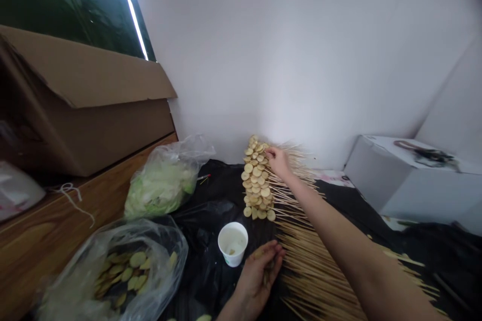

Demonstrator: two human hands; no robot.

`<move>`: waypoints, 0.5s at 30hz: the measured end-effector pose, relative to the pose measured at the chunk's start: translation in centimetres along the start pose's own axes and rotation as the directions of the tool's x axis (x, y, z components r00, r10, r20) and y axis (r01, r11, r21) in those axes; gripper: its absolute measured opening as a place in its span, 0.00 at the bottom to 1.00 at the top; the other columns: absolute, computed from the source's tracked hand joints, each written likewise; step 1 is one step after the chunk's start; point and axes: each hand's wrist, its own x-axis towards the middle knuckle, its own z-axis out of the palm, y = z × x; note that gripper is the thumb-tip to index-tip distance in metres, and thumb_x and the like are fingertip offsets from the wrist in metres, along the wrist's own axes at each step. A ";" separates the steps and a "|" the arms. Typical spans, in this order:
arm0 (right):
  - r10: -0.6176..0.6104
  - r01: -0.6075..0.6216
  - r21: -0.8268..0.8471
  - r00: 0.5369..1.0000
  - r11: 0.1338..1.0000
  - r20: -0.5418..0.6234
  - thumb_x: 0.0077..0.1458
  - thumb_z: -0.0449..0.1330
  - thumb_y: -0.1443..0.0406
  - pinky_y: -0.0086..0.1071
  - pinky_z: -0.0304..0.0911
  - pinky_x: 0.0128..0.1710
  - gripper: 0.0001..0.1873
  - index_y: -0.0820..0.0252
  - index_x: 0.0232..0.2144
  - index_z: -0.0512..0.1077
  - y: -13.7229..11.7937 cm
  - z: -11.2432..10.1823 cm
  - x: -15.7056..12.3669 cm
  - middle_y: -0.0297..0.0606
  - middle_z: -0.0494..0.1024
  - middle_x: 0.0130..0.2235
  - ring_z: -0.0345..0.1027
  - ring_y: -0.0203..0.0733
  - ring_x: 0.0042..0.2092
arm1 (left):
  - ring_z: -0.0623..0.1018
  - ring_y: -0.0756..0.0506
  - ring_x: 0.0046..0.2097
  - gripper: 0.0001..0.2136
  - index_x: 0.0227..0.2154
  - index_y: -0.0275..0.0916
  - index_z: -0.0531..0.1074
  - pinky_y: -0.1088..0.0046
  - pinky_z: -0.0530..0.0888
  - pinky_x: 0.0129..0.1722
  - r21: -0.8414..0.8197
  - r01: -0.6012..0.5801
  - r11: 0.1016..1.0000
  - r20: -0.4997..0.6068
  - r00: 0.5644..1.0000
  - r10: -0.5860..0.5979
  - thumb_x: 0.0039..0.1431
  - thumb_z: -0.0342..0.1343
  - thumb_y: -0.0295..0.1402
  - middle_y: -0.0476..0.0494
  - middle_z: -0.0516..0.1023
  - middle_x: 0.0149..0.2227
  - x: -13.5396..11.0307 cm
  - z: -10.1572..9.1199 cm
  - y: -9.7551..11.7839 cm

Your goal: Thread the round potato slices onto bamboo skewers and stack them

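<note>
A tall pile of skewered round slices, pale yellow like potato (258,185), lies with its bare wooden sticks pointing right. At the upper right edge of this pile is my right hand (277,161), its thumb and fingers pinched on a skewer among the slices. My left hand (259,271) is held low, palm turned up and fingers curled together; what lies inside it I cannot make out. Just right of its fingertips spread many bare bamboo skewers (320,271). A white paper cup (233,244) with a small scrap inside stands left of that hand.
An open plastic bag (175,241) of loose slices lies at lower left. Behind it sits a bag of cut cabbage (158,188). A cardboard box (113,130) stands on a wooden surface at left, a white box (391,175) at right. Black plastic (203,210) covers the work surface.
</note>
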 end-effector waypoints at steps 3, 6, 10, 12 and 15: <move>-0.008 0.008 -0.074 1.000 0.997 0.004 0.55 0.51 0.71 0.35 0.60 0.46 0.14 0.62 0.36 0.76 0.0 1.0 0.2 0.45 0.78 0.40 0.69 0.44 0.43 | 0.81 0.45 0.38 0.09 0.36 0.29 0.75 0.78 0.78 0.39 -0.008 0.010 1.000 -0.027 1.000 -0.010 0.49 0.61 0.18 0.33 0.80 0.38 -0.2 0.4 0.2; -0.003 0.004 -0.149 1.000 0.989 0.010 0.55 0.51 0.70 0.37 0.58 0.47 0.13 0.63 0.34 0.77 0.2 1.2 -0.1 0.48 0.76 0.40 0.67 0.48 0.45 | 0.81 0.45 0.38 0.09 0.36 0.28 0.75 0.77 0.78 0.38 -0.013 0.017 1.000 -0.047 0.999 -0.017 0.49 0.61 0.17 0.34 0.80 0.38 -0.3 0.6 0.4; -0.006 0.010 -0.208 1.000 0.978 0.020 0.56 0.52 0.69 0.36 0.57 0.46 0.12 0.62 0.36 0.76 0.3 0.6 -0.5 0.47 0.76 0.41 0.66 0.47 0.45 | 0.81 0.45 0.37 0.10 0.36 0.28 0.75 0.78 0.78 0.39 -0.010 0.018 1.000 -0.031 0.999 -0.018 0.49 0.61 0.17 0.35 0.80 0.37 -0.2 0.4 0.3; -0.015 0.019 -0.221 1.000 0.975 0.018 0.56 0.52 0.69 0.36 0.57 0.47 0.13 0.61 0.38 0.75 0.2 0.0 -0.8 0.45 0.76 0.42 0.65 0.46 0.45 | 0.81 0.46 0.38 0.10 0.36 0.29 0.75 0.78 0.77 0.39 -0.005 0.016 1.000 -0.018 1.000 -0.016 0.49 0.61 0.17 0.35 0.80 0.38 -0.2 0.3 0.2; -0.048 0.049 -0.223 0.999 0.974 0.009 0.57 0.50 0.69 0.37 0.55 0.49 0.13 0.62 0.38 0.75 0.2 -1.2 -1.9 0.46 0.75 0.42 0.64 0.46 0.46 | 0.81 0.45 0.39 0.11 0.38 0.29 0.74 0.77 0.77 0.41 -0.019 0.018 1.000 -0.021 1.000 -0.018 0.49 0.61 0.18 0.34 0.80 0.39 0.0 0.3 0.3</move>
